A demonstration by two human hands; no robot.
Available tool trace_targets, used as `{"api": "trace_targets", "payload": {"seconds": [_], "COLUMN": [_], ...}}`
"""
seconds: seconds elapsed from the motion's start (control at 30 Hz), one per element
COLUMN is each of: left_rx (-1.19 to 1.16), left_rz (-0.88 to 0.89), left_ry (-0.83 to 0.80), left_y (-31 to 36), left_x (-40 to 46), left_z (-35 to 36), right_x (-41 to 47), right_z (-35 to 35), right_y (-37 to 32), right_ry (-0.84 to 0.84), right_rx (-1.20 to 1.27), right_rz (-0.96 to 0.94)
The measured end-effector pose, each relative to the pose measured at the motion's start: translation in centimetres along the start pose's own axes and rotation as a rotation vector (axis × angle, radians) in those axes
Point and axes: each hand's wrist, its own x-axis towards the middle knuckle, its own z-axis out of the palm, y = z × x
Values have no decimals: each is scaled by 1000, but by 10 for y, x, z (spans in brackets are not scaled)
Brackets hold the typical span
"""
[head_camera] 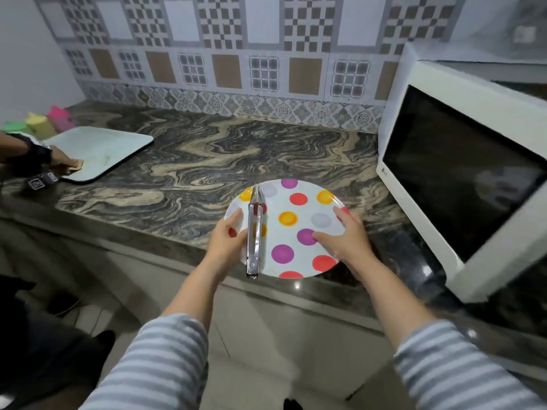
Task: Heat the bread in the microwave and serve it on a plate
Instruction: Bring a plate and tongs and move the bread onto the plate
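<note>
Plate staged, nothing heated yet.
My left hand (229, 236) and right hand (340, 235) clasp the plate's (299, 229) rims on the counter (177, 173); tongs (255, 229) lie across it; microwave (461, 173) door closed; bread (75, 166) sits far left on the tray (103, 149) under someone else's hand; heating and serving remain, I judge.

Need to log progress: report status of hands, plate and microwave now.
Left hand and right hand hold polka-dot plate on the counter edge. Metal tongs lie on plate; no bread on it. Microwave door shut.
</note>
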Motion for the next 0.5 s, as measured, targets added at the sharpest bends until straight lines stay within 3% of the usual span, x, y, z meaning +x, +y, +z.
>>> {"api": "trace_targets", "payload": {"seconds": [0.2,0.5], "left_rx": [-115,-98], "left_rz": [7,-6], "left_ry": [-3,-64], "left_y": [7,21], "left_x": [-87,-180], "left_z": [-4,42], "right_x": [-86,-174], "right_z": [-25,-94], "right_y": [13,48], "right_ry": [-9,34], "right_rx": [4,-16], "right_rz": [21,33]}}
